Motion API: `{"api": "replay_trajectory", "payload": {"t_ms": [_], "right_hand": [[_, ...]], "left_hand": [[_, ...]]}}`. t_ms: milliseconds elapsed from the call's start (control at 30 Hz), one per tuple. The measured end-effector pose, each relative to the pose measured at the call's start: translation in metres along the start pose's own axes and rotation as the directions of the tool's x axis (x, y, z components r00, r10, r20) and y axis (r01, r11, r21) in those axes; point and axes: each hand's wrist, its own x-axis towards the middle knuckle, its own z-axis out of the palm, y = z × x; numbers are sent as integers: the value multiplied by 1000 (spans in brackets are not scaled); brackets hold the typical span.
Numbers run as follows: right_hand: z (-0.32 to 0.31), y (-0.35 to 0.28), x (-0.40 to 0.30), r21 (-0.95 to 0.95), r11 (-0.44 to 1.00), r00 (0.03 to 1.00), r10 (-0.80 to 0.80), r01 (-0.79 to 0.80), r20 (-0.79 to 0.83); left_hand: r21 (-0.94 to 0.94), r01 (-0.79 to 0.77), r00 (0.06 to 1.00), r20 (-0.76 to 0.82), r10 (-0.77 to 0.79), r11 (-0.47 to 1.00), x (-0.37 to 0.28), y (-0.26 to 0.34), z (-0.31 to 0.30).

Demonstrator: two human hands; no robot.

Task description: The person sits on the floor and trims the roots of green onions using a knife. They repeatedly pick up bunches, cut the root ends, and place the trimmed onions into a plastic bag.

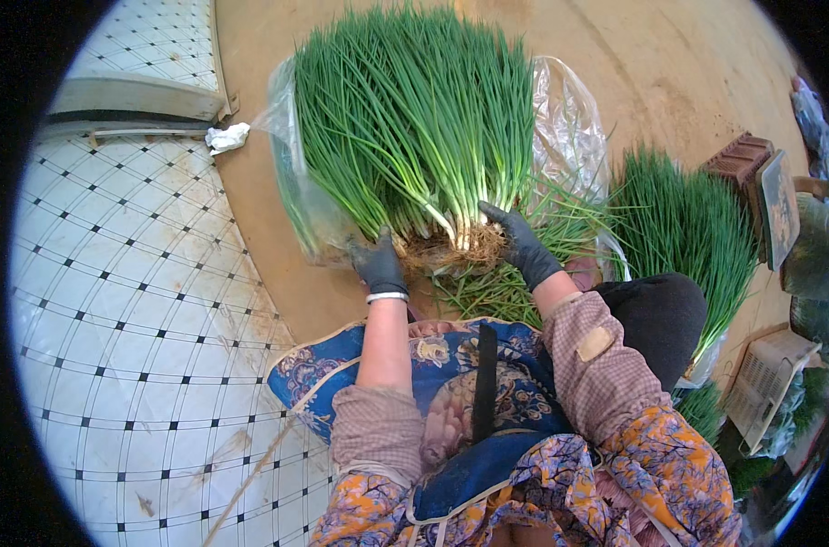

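A large bundle of green onions [414,116] lies before me, leaves pointing away and brown roots towards me, on a clear plastic bag [570,130] that shows at both sides. My left hand [380,263], in a dark glove, is at the bundle's left root end, its fingertips partly hidden by stalks and plastic. At the right of the roots, my right hand [523,246], gloved too, rests thumb and fingers against the white stalk bases. How firmly either hand grips is not plain. Loose green leaves [489,294] lie beneath and right of the roots.
More green onions [688,232] stand in a bag beside my right knee. Farther right are a brown plastic crate [739,158], a flat-topped scale [778,208] and a pale slatted basket [770,383]. White patterned sheeting [141,328] covers the left side, with crumpled white plastic [227,137] at its edge.
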Motion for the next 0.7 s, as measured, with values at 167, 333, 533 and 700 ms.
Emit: {"api": "replay_trajectory", "payload": {"t_ms": [167, 333, 533, 700], "right_hand": [[-7, 5, -4, -520, 770, 928, -330, 370, 172], [11, -5, -33, -544, 763, 935, -326, 349, 143], [18, 0, -53, -646, 638, 883, -452, 419, 127], [32, 1, -90, -397, 810, 901, -405, 431, 153]], "left_hand": [[178, 298, 907, 253, -337, 938, -57, 47, 34], [-49, 564, 626, 677, -387, 824, -59, 49, 25], [-85, 476, 571, 787, -234, 875, -72, 69, 16], [-437, 679, 622, 769, -147, 590, -110, 79, 1]]}}
